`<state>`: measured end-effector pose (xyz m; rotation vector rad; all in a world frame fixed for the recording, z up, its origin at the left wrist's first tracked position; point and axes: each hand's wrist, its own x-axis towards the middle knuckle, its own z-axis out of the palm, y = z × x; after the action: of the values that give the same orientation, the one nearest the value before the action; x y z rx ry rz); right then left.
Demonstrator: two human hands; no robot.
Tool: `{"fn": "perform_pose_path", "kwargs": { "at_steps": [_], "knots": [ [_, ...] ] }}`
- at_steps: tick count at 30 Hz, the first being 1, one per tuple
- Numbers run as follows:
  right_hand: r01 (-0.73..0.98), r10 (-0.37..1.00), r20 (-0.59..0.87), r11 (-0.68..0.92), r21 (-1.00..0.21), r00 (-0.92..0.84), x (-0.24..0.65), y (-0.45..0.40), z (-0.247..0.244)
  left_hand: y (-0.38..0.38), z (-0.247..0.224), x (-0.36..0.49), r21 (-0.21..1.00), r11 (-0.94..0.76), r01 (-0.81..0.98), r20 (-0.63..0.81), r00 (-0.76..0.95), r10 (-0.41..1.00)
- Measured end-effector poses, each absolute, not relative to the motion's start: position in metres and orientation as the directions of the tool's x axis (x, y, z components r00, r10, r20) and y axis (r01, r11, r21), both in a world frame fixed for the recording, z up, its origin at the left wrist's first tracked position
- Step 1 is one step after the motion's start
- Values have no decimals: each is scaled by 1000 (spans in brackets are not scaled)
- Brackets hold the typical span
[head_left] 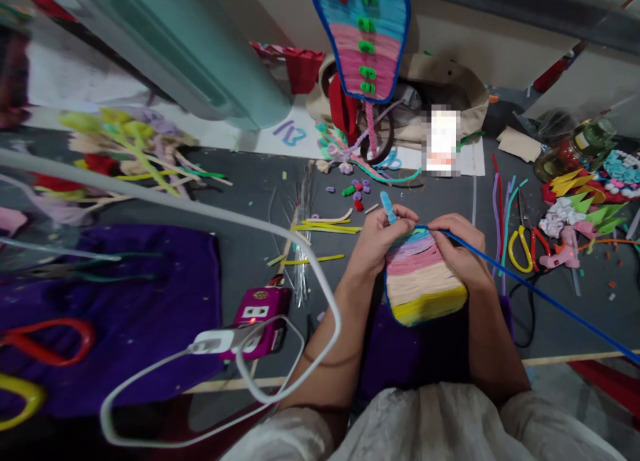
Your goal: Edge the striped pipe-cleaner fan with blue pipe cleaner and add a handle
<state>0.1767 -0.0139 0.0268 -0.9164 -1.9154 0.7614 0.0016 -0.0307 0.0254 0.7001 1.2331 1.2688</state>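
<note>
Both hands hold a striped panel of pipe cleaners (420, 274), with yellow, cream, pink, lilac and blue bands and a dark blue edging. My left hand (383, 238) is closed on its upper left corner, where a light blue twisted stem (387, 206) sticks up. At the upper right corner, my right hand (459, 244) pinches the panel's edge together with a blue pipe cleaner (510, 274). That pipe cleaner runs along the top edge and trails off to the lower right. The fingertips under the panel are hidden.
A purple power strip (257, 321) with a looping white cable (320, 274) lies left of my arms. Scissors (523, 248) and a pink glue gun (563, 249) are on the right. A finished striped piece (370, 41) stands behind. Pliers (90, 271) rest on purple cloth (150, 248).
</note>
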Motion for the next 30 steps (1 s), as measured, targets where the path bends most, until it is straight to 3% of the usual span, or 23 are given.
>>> {"fn": "perform_pose_path", "kwargs": {
  "at_steps": [17,30],
  "knots": [
    [278,803,472,577,-768,-363,175,-15,28,-29,25,3,934,234,-270,-286,-173,942],
    [306,818,417,546,-780,-396,179,-13,26,-30,25,3,934,250,-256,-297,-166,940]
  ]
}}
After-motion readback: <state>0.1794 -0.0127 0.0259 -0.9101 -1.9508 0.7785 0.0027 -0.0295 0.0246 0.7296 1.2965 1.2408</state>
